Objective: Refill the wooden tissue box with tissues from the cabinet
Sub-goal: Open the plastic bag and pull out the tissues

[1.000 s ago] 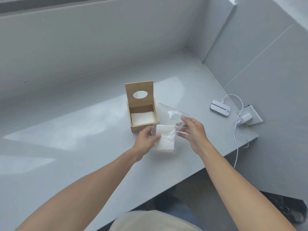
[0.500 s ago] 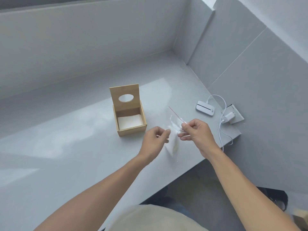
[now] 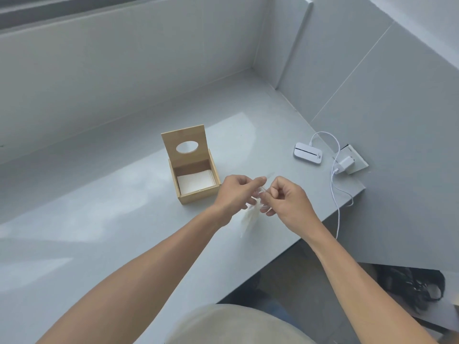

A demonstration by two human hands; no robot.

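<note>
- Head view, at the middle of the grey bench (image 3: 104, 219): wooden tissue box (image 3: 194, 177) standing with its lid (image 3: 185, 144) swung up and upright at the far side, oval slot showing in it.
- Inside the box, low down: a shallow layer of white tissues (image 3: 195, 181), well below the rim.
- Just right of the box, raised above the bench: left hand (image 3: 236, 192) and right hand (image 3: 289, 203) close together, thumbs and fingertips of both pinched on the top edge of a clear plastic bag (image 3: 262, 194).
- Below the 2 hands: the bag hanging down, seen nearly edge-on, with a white wad of tissues (image 3: 249, 218) in its lower part; blurred, so finer detail not readable.
- Near the bench's right end, well apart from the box: a small white device (image 3: 308, 153) lying flat, joined by a white cable (image 3: 335, 192) to a white plug (image 3: 344, 163) at a wall socket; more cable trailing over the bench edge.
- At the bottom edge: both bare forearms reaching in, light cloth between them.
</note>
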